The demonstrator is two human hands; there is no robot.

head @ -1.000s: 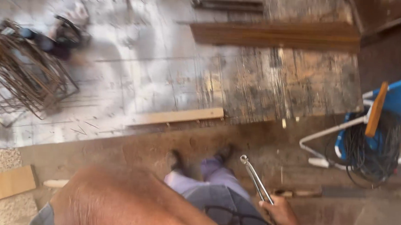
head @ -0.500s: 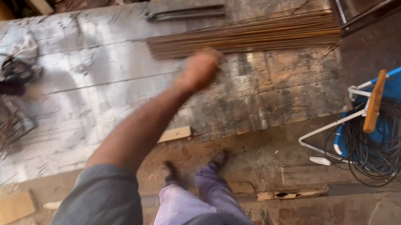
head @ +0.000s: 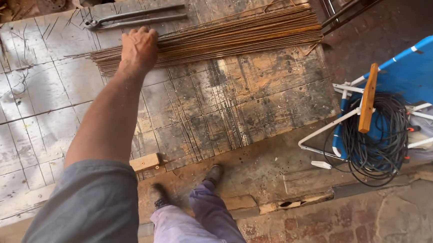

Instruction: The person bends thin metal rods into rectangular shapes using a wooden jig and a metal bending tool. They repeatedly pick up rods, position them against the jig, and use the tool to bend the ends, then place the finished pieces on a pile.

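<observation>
Left hand on rod bundle's end.

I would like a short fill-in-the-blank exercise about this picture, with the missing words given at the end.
1. The left hand reaches onto a bundle of thin, rusty metal ____.
2. Beyond the bundle, a pair of long-handled ____ lies on the worktable.
3. A coil of black cable rests on a folding chair whose fabric is ____.
4. The person's right hand is ____ of view.

Missing words: rods; tongs; blue; out
</observation>
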